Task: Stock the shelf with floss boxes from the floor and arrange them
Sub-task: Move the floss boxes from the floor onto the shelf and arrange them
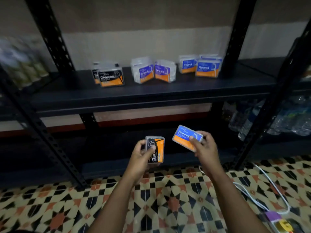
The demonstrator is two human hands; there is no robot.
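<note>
Fig.: L hand (140, 154) grips Charcoal box (155, 149) upright; R hand (204, 146) pinches Round box (187, 137) tilted, both held below shelf (151, 93). Best practice, as judged: sort by type w/ labels front, Charcoal to Charcoal stack (110, 76), Round to Round stack (204, 67). Boxes: small clear cases, orange-banded labels.

A black-and-orange Charcoal box (155, 149) stands on end and a blue-and-orange Round box (187, 137) lies tilted, both held up below the dark shelf (151, 94), where Charcoal (110, 77), Smooth (154, 72) and Round boxes (201, 66) stand upright in three groups.
</note>
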